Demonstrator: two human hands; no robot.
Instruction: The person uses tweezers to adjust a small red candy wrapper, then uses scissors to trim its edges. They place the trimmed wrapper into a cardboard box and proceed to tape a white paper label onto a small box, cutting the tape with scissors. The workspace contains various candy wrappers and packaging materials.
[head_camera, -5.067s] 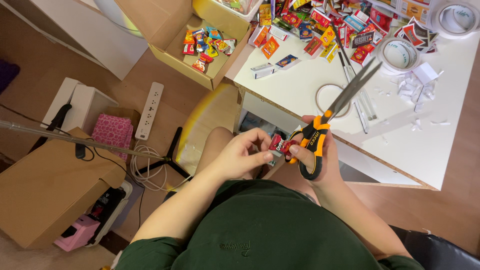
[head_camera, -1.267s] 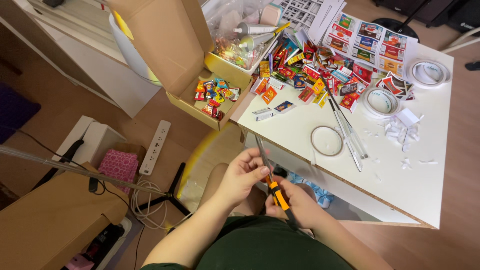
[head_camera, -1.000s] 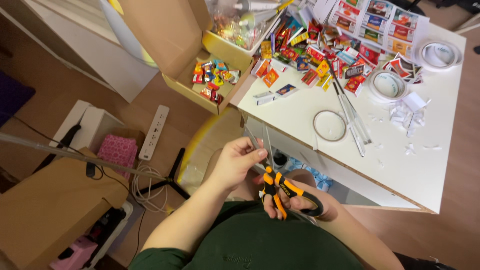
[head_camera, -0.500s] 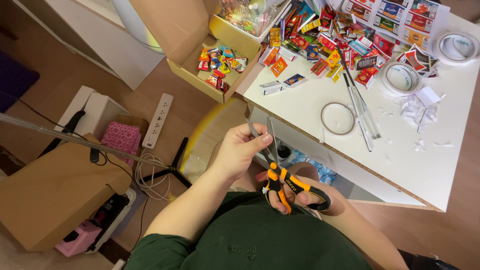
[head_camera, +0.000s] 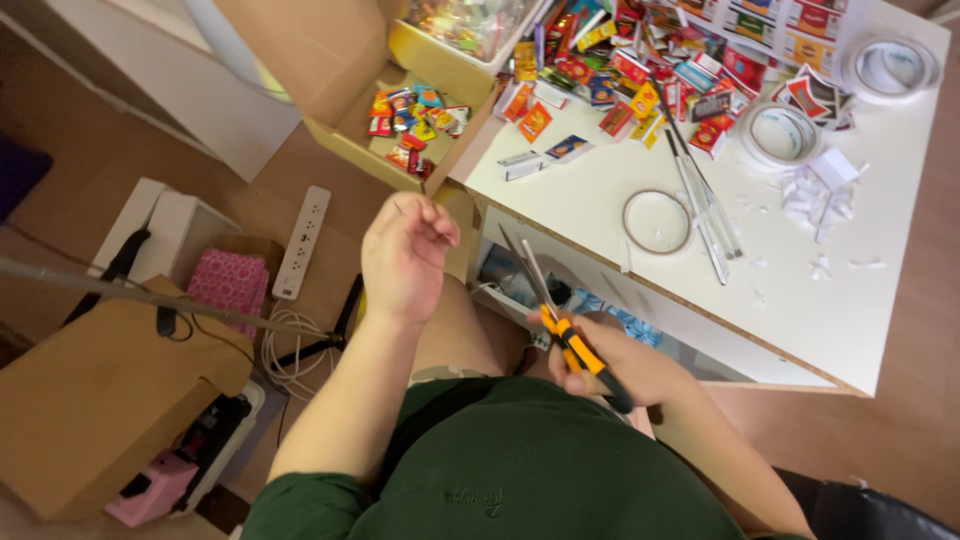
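My right hand (head_camera: 620, 358) is in my lap, closed on a pair of scissors (head_camera: 560, 320) with orange and black handles. Their blades are slightly apart and point up and left toward the table edge. My left hand (head_camera: 403, 258) is raised over my left knee with its back to the camera and its fingers curled inward. Whether anything small sits between the fingertips is hidden. The left hand is nearest the open cardboard box (head_camera: 340, 140), which holds small colourful packets (head_camera: 415, 120).
A white table (head_camera: 880, 300) at the right carries a heap of colourful packets (head_camera: 620, 70), tape rolls (head_camera: 782, 135), a thin ring (head_camera: 657, 220), long sticks (head_camera: 705, 205) and white paper scraps (head_camera: 815, 195). On the floor lie a power strip (head_camera: 303, 240), a pink box (head_camera: 230, 282), cables and a large cardboard box (head_camera: 90, 400).
My left hand has left the scissors and lifted up and left toward the open cardboard box. The right hand has stayed low with the scissors, and the blades have tilted a little.
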